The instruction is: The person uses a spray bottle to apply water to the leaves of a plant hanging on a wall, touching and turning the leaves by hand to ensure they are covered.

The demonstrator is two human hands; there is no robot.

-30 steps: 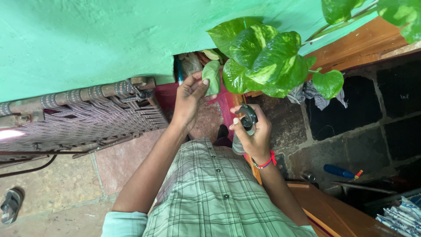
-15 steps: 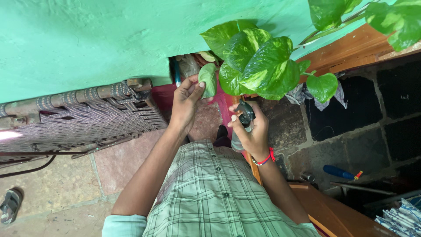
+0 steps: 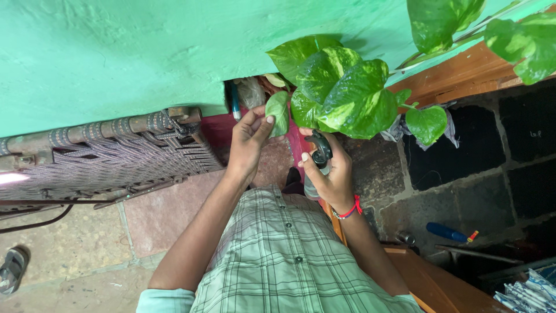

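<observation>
Head view: left hand [image 3: 248, 139] fingers pinch a small leaf [image 3: 278, 110] at frame centre. Right hand [image 3: 331, 174] is wrapped round a spray bottle [image 3: 318, 159] just beside it.

Big variegated leaves [image 3: 347, 93] are crowding the space above the right hand [image 3: 333, 174], blocking upward reach. Green wall [image 3: 116, 52] is closing off the far side. Woven cot frame [image 3: 104, 156] is boxing in the left hand [image 3: 249, 142] on its left. Open gap is sitting between both hands, over the reddish floor [image 3: 174, 203].

two hands [image 3: 249, 139] — one spray bottle [image 3: 317, 165], one sandal [image 3: 11, 270]
</observation>
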